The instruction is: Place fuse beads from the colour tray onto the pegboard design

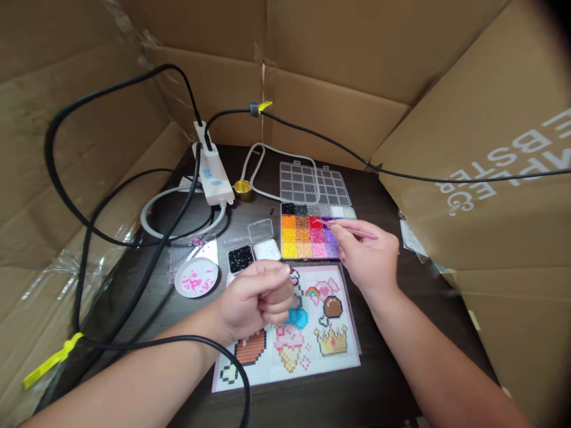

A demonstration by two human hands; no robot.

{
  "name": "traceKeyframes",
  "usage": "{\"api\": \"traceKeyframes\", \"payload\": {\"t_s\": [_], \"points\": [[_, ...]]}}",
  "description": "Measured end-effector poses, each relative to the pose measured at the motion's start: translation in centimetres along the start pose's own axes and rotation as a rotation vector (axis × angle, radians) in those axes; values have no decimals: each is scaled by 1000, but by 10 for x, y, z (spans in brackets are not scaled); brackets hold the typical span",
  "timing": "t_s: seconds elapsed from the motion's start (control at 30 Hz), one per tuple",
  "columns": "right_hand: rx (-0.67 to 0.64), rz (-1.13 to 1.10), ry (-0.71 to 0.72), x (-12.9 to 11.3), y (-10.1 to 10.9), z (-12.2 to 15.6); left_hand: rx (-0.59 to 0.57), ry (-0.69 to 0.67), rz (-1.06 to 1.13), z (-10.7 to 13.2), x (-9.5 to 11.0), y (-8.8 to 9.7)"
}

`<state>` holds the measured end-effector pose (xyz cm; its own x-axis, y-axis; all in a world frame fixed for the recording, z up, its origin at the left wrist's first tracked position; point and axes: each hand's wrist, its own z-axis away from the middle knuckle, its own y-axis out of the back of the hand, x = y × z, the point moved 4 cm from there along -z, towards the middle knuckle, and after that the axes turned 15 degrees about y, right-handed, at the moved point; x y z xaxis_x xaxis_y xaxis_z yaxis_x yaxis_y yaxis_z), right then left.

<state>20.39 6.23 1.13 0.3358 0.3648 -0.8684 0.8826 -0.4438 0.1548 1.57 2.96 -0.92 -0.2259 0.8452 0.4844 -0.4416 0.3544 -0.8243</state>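
Note:
My right hand (pixel 368 252) grips a pair of pink tweezers (pixel 357 230), their tips over the red beads (pixel 316 223) in a many-compartment bead box (pixel 281 238). Small beads fill the box, sorted by colour from black and grey to yellow, pink and purple. Curled closed, my left hand (pixel 261 294) hovers over a pattern sheet (pixel 312 371); whether anything is inside the fingers is hidden. The sheet shows pixel pictures, among them a crown (pixel 331 342) and an ice cream cone (pixel 289 348). My left hand and forearm cover part of it.
Small boxes of black beads (pixel 241 259) and white beads (pixel 267 249) stand left of the bead box. A white dish (pixel 196 292) holds pink bits. Behind are a power strip (pixel 216 178) and gold cup (pixel 242 189). A black cable (pixel 178 339) crosses my left forearm; cardboard walls (pixel 330 107) surround the table.

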Motion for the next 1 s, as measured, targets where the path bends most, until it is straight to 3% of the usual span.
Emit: {"api": "traceKeyframes", "payload": {"t_s": [0.2,0.43,0.67,1.0], "points": [[-29,-62,-48,-24,51,28,37,11,-16,-1,2,-4],[-204,-19,-116,-2,94,83,47,28,-49,-3,5,-5],[-194,-103,-219,15,99,99,51,40,-61,-3,4,-5],[-200,-35,-180,15,102,99,39,32,-78,-3,5,-5]]}}
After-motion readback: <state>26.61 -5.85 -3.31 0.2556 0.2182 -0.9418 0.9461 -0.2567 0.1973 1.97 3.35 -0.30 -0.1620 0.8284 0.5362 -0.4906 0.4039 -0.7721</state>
